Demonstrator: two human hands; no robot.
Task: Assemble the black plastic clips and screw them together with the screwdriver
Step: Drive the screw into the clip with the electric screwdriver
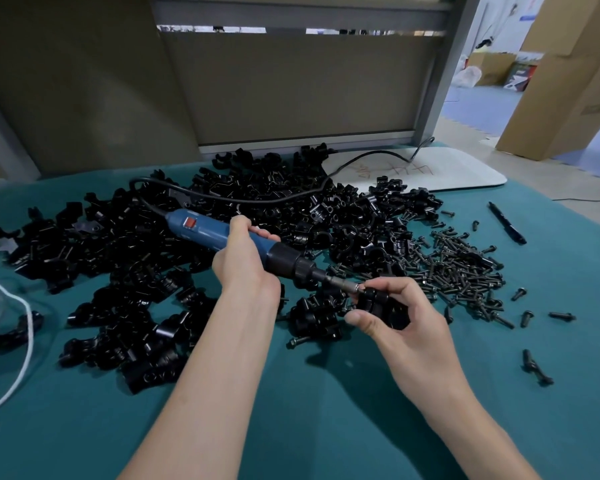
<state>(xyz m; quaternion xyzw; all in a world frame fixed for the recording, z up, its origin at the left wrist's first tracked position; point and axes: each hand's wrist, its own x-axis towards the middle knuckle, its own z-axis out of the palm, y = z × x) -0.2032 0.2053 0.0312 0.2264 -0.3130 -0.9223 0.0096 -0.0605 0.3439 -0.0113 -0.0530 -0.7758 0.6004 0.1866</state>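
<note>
My left hand [245, 261] grips the blue electric screwdriver [205, 230] around its body, just behind the black chuck. The tool slants down to the right and its metal bit [343, 284] touches a black plastic clip [383, 308]. My right hand [400, 322] holds that clip above the cloth, fingers curled round it and thumb on its near side. A big heap of loose black clips [174, 258] fills the table behind and left of my hands. A pile of black screws [461, 268] lies to the right.
The table wears a teal cloth [309, 403]. The screwdriver's black cable [278, 199] runs back over the clips to a white board [430, 171]. A black pen [506, 223] lies far right, a white cord [21, 327] at the left edge. A partition wall stands behind.
</note>
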